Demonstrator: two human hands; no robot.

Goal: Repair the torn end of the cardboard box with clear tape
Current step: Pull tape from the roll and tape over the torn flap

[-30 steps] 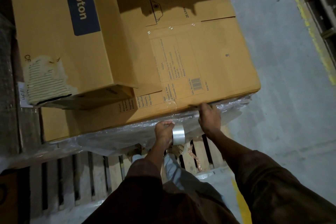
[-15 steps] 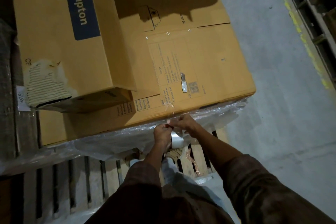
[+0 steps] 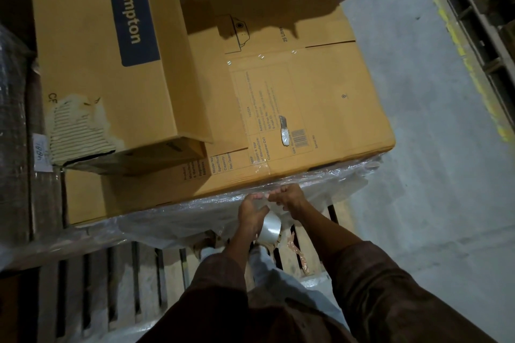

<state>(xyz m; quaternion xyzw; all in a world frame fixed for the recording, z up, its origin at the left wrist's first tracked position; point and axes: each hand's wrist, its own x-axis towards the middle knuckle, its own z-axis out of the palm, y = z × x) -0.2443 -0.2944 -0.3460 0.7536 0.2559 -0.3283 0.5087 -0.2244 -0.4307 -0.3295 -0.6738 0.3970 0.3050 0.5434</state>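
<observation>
Your left hand [image 3: 252,214] is wrapped around the tape roll [image 3: 271,227], holding it low against the plastic-wrapped near end of the big cardboard box [image 3: 320,108]. Your right hand [image 3: 287,198] is pinched narrow at the roll's top, fingertips meeting the left thumb. It looks like you're picking up the free end of the tape; the film itself is too clear to make out.

The box lies flat on the wooden pallet [image 3: 125,273], its near end just above your hands. A short strip of clear tape already laps the top edge. A small cutter [image 3: 283,131] rests on the box top beside the barcode. The Crompton box [image 3: 111,50] sits stacked on the left with its own scuffed corner.

Likely step: drawing out a fresh length. Get a firm pinch on the tape end before pulling. Keep the roll steady, pull level along the edge, and keep the strip taut so it doesn't fold on itself or snag the loose wrap.
</observation>
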